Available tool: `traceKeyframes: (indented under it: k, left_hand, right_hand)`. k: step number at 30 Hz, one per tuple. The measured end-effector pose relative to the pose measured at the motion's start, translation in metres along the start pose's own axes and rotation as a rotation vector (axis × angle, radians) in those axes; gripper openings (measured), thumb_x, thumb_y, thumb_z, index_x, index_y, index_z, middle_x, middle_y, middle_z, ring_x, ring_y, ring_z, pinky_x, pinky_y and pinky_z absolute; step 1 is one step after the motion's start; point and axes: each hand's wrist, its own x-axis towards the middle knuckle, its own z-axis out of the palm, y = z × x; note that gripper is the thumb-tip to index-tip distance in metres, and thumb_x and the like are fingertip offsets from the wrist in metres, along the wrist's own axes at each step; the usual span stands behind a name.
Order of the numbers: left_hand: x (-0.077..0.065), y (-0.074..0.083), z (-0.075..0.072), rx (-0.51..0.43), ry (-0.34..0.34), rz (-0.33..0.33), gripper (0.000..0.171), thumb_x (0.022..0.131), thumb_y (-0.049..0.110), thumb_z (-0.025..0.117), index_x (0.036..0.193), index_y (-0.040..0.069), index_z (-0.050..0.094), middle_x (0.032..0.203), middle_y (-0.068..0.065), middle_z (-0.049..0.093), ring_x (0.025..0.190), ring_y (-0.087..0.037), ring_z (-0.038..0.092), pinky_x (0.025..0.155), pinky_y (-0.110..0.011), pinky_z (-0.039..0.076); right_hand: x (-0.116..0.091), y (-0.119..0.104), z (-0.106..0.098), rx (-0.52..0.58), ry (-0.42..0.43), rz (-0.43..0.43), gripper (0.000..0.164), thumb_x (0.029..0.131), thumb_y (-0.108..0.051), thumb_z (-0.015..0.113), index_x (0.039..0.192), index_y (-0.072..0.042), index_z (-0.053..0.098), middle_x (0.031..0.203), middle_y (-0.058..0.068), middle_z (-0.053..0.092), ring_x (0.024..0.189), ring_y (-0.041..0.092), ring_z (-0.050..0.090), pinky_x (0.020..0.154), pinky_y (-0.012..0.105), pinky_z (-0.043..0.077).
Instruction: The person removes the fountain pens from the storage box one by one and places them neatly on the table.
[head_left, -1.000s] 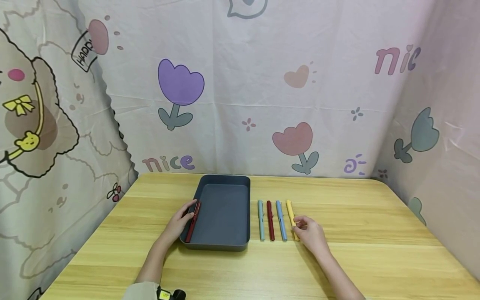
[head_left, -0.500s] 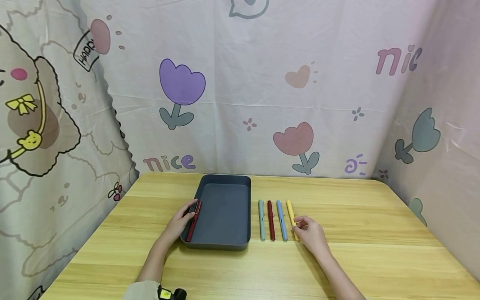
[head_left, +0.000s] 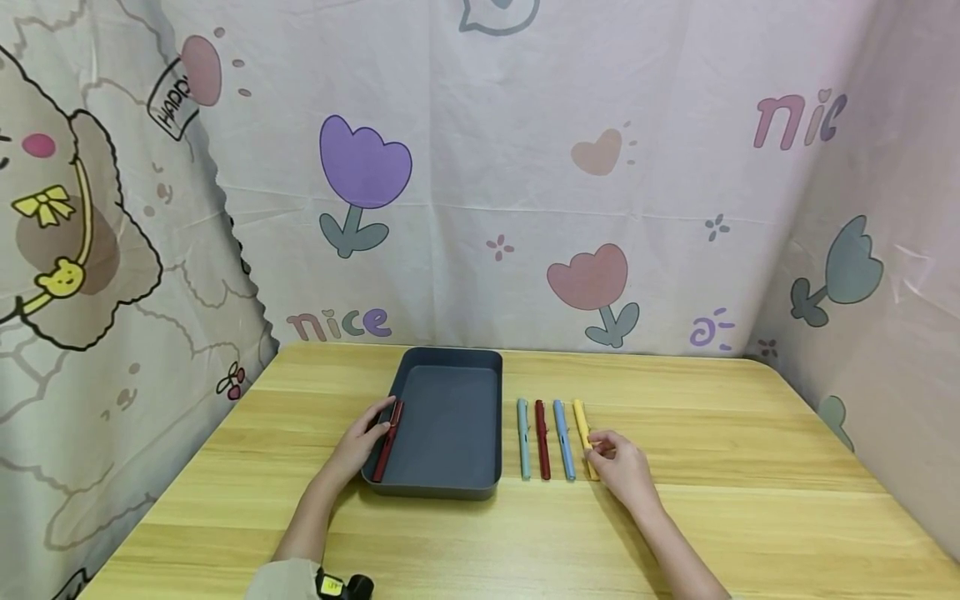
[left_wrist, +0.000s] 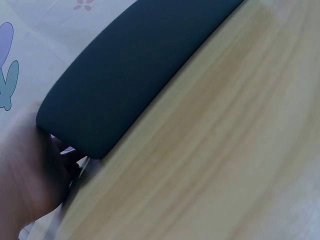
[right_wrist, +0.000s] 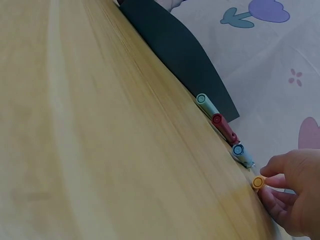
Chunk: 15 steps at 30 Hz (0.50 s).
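Observation:
A dark grey rectangular tray stands on the table, and my left hand grips its left wall, the thumb over the rim. Inside, a dark red pen lies along that wall, close to the thumb; whether they touch I cannot tell. In the left wrist view the hand holds the tray wall, its fingers partly hidden. To the tray's right, my right hand pinches a yellow pen that lies on the table. The right wrist view has the yellow pen's end between thumb and fingers.
Between tray and yellow pen lie a mint green pen, another dark red pen and a blue pen, roughly parallel. The wooden table ends at a printed cloth behind. More cloth hangs at both sides.

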Motion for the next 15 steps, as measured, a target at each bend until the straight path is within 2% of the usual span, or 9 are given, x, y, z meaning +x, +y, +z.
traceKeyframes:
  k: [9, 15]
  left_hand:
    - [0.0011, -0.0013, 0.001, -0.015, 0.02, -0.008, 0.045, 0.096, 0.007, 0.043, 0.141, 0.003, 0.034, 0.146, -0.021, 0.024, 0.131, -0.036, 0.02, 0.1, -0.053, 0.022]
    - [0.0007, -0.0001, 0.0002, -0.004, 0.014, -0.007, 0.045, 0.097, 0.009, 0.043, 0.141, 0.003, 0.034, 0.147, -0.02, 0.022, 0.133, -0.036, 0.016, 0.102, -0.055, 0.019]
  right_hand:
    - [-0.0007, -0.0018, -0.0007, -0.007, 0.014, -0.011, 0.018, 0.078, -0.004, 0.066, 0.096, 0.002, 0.065, 0.075, 0.002, 0.06, 0.07, 0.019, 0.06, 0.059, 0.027, 0.046]
    - [-0.0011, -0.0019, -0.0011, -0.006, 0.009, 0.001, 0.019, 0.079, -0.005, 0.066, 0.097, 0.001, 0.065, 0.076, 0.002, 0.06, 0.071, 0.019, 0.06, 0.06, 0.028, 0.046]
